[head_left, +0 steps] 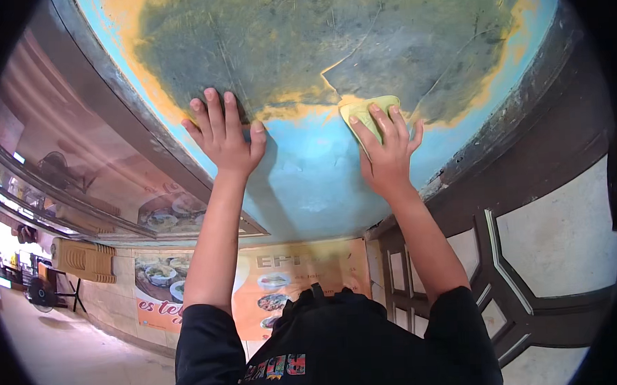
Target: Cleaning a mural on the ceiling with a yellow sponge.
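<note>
My right hand (386, 148) presses a thin yellow-green cleaning cloth (368, 109) against a painted surface (314, 168), with its fingers spread over the cloth. The cloth lies where the light blue paint meets a worn dark grey patch (281, 49) with ragged orange edges. Further left, my left hand (225, 142) rests flat on the same surface, fingers apart and holding nothing. Its fingertips reach onto the dark patch. A crack line runs up from the cloth through the patch.
Dark frame strips border the painted surface on both sides. A glossy reflecting pane (100, 153) stands left, a brown panelled door (476, 254) right. A food banner (304, 261), stacked tan plastic chairs (84, 259) and a black fan (42, 293) appear lower down.
</note>
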### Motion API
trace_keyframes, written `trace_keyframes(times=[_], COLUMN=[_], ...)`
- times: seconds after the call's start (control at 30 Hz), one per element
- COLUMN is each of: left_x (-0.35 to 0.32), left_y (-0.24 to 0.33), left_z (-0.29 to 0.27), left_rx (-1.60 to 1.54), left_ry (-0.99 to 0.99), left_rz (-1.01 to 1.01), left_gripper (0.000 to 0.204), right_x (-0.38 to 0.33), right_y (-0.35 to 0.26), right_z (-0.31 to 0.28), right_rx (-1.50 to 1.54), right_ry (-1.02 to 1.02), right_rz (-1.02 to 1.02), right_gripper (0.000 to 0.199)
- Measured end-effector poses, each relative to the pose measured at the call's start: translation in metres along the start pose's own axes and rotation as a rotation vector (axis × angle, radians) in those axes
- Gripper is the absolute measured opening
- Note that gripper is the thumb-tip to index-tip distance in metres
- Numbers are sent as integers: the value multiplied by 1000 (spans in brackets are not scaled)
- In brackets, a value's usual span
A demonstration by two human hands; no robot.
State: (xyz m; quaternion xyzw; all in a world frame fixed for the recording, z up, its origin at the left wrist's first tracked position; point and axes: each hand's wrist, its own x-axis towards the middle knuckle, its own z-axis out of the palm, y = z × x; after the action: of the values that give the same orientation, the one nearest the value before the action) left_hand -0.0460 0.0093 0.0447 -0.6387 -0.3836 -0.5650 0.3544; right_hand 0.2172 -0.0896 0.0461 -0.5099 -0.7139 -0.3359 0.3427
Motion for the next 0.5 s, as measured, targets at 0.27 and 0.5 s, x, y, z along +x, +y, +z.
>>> trace_keyframes(times=[0.27,0.5], left_x=[1,4], left_y=[0,1], left_z=[-4,-5], left_rx=[-6,-8], left_ry=[15,21], left_rz=[2,7], left_gripper=[59,59], right_x=[3,4], right_y=[-6,-13], right_z=[-7,-6], right_rx=[9,23], right_ry=[-25,-17], right_rz=[14,-8], right_gripper=[49,50])
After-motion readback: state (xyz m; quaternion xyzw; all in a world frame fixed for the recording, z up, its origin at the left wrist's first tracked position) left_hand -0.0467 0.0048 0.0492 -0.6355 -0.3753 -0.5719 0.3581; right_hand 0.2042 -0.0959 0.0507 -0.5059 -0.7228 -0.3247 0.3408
